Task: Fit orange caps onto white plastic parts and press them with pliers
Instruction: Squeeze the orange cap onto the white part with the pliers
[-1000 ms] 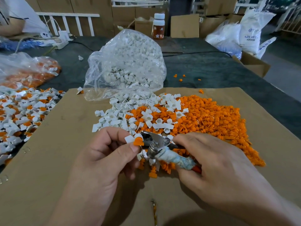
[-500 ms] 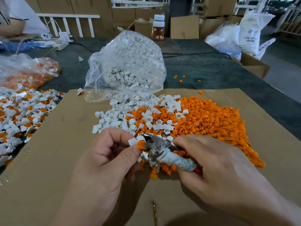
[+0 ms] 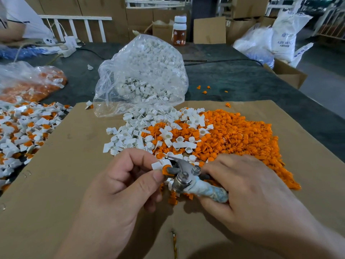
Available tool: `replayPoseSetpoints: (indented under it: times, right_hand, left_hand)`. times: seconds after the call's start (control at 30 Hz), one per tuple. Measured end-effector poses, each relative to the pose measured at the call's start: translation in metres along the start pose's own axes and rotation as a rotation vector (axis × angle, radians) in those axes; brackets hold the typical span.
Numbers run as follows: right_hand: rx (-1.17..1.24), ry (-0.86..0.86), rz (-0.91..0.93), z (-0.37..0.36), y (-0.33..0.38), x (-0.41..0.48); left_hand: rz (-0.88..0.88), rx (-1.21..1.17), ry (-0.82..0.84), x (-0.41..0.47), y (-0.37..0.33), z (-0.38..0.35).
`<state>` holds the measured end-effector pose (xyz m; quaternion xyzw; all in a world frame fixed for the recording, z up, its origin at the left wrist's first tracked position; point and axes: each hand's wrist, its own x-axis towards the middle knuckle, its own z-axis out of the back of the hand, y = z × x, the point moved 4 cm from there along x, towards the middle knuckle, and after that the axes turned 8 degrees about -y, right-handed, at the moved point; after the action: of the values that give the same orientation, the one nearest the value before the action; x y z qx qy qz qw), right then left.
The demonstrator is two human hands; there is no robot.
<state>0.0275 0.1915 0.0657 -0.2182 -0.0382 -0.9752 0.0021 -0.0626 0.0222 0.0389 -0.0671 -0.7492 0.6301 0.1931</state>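
Note:
My left hand (image 3: pixel 121 186) pinches a white plastic part (image 3: pixel 158 164) with an orange cap (image 3: pixel 165 170) on it, thumb and forefinger around it. My right hand (image 3: pixel 242 191) grips the tape-wrapped handles of metal pliers (image 3: pixel 183 176), and the jaws close over the orange cap and white part. Behind the hands a heap of loose orange caps (image 3: pixel 239 139) lies on the cardboard sheet (image 3: pixel 56 184), with loose white parts (image 3: pixel 138 133) mixed in at its left.
A clear bag of white parts (image 3: pixel 143 75) stands behind the heap. Assembled white-and-orange pieces (image 3: pixel 22 131) are piled at the left edge, beyond them a bag of orange pieces (image 3: pixel 31 83). A bottle (image 3: pixel 179 30), boxes and sacks stand at the back.
The plier jaws have moved onto the capped part and closed on it. Both hands have stayed in about the same place.

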Motion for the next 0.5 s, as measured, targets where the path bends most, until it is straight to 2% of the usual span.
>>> replayPoseSetpoints:
  times: [0.37,0.5]
  right_hand:
    - [0.031,-0.077,-0.034,0.0033,0.0056,-0.0011]
    - [0.097,-0.054,-0.043,-0.0038,0.0020,-0.0008]
  left_hand:
    - [-0.021,-0.020,-0.009,0.0000,-0.0009,0.0018]
    - [-0.042,0.023,-0.071,-0.0002,-0.0014,0.0037]
